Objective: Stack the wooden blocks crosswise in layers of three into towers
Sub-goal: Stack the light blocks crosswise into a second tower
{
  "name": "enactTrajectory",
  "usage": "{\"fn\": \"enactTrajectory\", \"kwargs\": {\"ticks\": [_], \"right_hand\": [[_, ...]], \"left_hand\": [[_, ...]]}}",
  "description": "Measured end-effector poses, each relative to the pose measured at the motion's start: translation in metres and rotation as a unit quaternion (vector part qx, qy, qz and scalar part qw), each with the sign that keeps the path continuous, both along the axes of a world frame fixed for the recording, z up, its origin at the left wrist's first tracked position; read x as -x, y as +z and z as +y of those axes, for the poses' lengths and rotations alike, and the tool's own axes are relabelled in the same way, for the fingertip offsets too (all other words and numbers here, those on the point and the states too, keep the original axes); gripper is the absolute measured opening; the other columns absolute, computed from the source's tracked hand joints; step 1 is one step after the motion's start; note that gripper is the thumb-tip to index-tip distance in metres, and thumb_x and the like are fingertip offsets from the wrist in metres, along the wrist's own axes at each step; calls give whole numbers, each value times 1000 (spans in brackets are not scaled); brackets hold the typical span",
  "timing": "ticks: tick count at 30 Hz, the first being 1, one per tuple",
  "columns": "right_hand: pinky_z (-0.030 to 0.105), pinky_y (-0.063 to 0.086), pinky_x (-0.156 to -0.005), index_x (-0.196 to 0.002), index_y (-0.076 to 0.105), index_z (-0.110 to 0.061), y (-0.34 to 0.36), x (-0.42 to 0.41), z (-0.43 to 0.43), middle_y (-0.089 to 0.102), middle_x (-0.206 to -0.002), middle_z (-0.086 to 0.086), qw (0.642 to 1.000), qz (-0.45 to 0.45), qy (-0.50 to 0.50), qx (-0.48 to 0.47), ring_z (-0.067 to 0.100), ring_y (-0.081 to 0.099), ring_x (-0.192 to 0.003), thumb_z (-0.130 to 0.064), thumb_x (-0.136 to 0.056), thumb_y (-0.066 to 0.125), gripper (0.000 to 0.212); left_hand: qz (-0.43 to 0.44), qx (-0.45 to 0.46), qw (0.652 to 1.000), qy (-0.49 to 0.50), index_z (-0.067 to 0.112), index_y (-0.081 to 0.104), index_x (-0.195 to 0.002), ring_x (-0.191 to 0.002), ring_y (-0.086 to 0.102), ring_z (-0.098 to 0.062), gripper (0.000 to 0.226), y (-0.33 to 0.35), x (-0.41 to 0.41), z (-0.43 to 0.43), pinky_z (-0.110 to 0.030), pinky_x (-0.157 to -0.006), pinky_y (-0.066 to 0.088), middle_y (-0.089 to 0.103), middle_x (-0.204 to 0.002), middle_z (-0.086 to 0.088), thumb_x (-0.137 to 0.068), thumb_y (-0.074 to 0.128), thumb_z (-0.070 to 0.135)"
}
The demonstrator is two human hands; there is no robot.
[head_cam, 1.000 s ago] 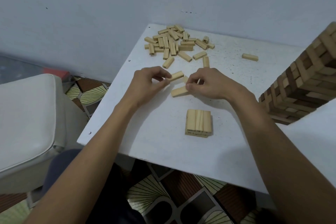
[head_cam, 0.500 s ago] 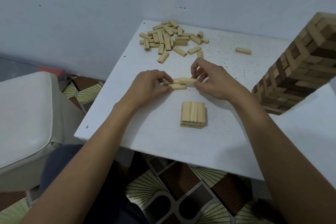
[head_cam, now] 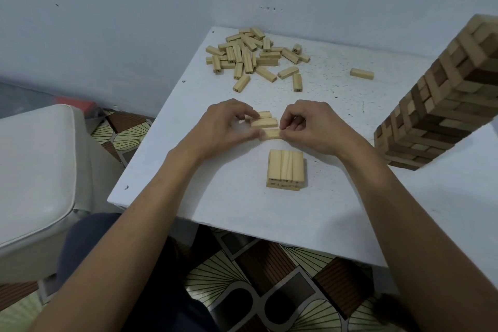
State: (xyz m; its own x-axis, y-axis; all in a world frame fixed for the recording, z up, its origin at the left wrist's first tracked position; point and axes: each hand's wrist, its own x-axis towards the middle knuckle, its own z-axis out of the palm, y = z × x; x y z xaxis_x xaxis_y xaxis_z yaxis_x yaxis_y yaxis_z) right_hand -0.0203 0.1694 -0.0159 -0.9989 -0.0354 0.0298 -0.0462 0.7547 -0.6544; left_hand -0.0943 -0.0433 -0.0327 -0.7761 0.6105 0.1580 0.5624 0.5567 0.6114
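Observation:
Three pale wooden blocks [head_cam: 264,122] lie side by side between my hands on the white table [head_cam: 229,197]. My left hand [head_cam: 226,124] pinches their left ends, and my right hand [head_cam: 310,124] pinches their right ends. Just in front of them stands a low stack [head_cam: 286,167] with three blocks on top, running front to back. A pile of loose blocks [head_cam: 250,54] lies at the table's far side. One single block [head_cam: 361,73] lies apart to the right of the pile.
A tall finished tower [head_cam: 442,105] of light and dark blocks stands at the right, close to my right forearm. A white padded seat [head_cam: 35,164] is left of the table. A grey wall runs behind the table. Patterned floor shows below the near edge.
My hands have gathered the blocks from two into a row of three between them. The left hand's fingers moved in onto the left ends.

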Motion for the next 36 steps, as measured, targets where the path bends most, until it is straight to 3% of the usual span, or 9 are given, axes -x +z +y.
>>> {"fn": "enactTrajectory", "kwargs": {"ticks": [3, 8, 13, 17, 20, 24, 31, 36], "right_hand": [[21, 49, -68, -83, 66, -23, -2, 1, 0, 62, -90, -6, 1000, 16, -6, -17, 8, 59, -75, -14, -83, 69, 9], [23, 51, -72, -110, 62, -30, -7, 3, -4, 57, -105, -5, 999, 28, -7, -19, 8, 60, -79, -23, -85, 72, 27], [22, 49, -74, -110, 65, -30, -13, 0, -4, 59, -105, -9, 999, 30, -14, -6, 7, 60, -87, -25, -85, 73, 27], [26, 35, -88, -132, 59, -25, -15, 0, 1, 56, -129, -1, 995, 35, -17, -92, 18, 46, -118, -37, -87, 69, 47], [34, 33, -100, -141, 52, -25, -14, -2, 5, 51, -137, 2, 991, 28, -25, -127, 25, 37, -128, -43, -87, 68, 59], [35, 32, -101, -140, 54, -26, -9, 0, 10, 51, -135, 0, 990, 12, -28, -140, 24, 36, -127, -47, -85, 70, 61], [34, 35, -102, -133, 60, -28, -13, 2, 10, 53, -127, -4, 992, 14, -26, -122, 20, 36, -124, -48, -83, 70, 54], [36, 36, -103, -135, 58, -28, -14, 2, 10, 53, -126, -5, 992, 23, -27, -118, 20, 36, -124, -49, -83, 71, 58]], "left_hand": [[8, 40, 999, -16, 28, 69, -114, -102, 56, -10, 48, -1, -1, 1, -28, -92, 45, 64, -118, 8, -74, 82, 52], [17, 38, 999, -16, 26, 70, -111, -100, 56, -12, 35, -1, -1, 9, -26, -87, 43, 66, -113, 4, -80, 80, 39], [9, 23, 999, -21, 25, 70, -110, -100, 56, -12, 31, -1, -4, 12, -24, -84, 41, 67, -108, 5, -82, 78, 33], [8, 34, 999, -23, 24, 64, -123, -108, 53, -13, 40, 4, -6, 11, -28, -88, 38, 64, -115, 9, -85, 75, 35], [10, 66, 998, -16, 26, 57, -135, -125, 47, -18, 65, 3, -4, 9, -40, -105, 36, 59, -136, 6, -79, 64, 60], [33, 123, 992, 9, 23, 53, -141, -136, 40, -21, 92, -4, -1, 5, -44, -110, 29, 49, -149, 3, -68, 42, 78], [87, 183, 979, -11, 18, 54, -139, -140, 35, -24, 87, -10, -6, 4, -40, -112, 21, 43, -153, 0, -78, 25, 72], [98, 187, 978, -5, 17, 52, -140, -141, 35, -25, 87, -9, -9, 3, -41, -112, 22, 43, -153, -3, -78, 25, 72]]}}
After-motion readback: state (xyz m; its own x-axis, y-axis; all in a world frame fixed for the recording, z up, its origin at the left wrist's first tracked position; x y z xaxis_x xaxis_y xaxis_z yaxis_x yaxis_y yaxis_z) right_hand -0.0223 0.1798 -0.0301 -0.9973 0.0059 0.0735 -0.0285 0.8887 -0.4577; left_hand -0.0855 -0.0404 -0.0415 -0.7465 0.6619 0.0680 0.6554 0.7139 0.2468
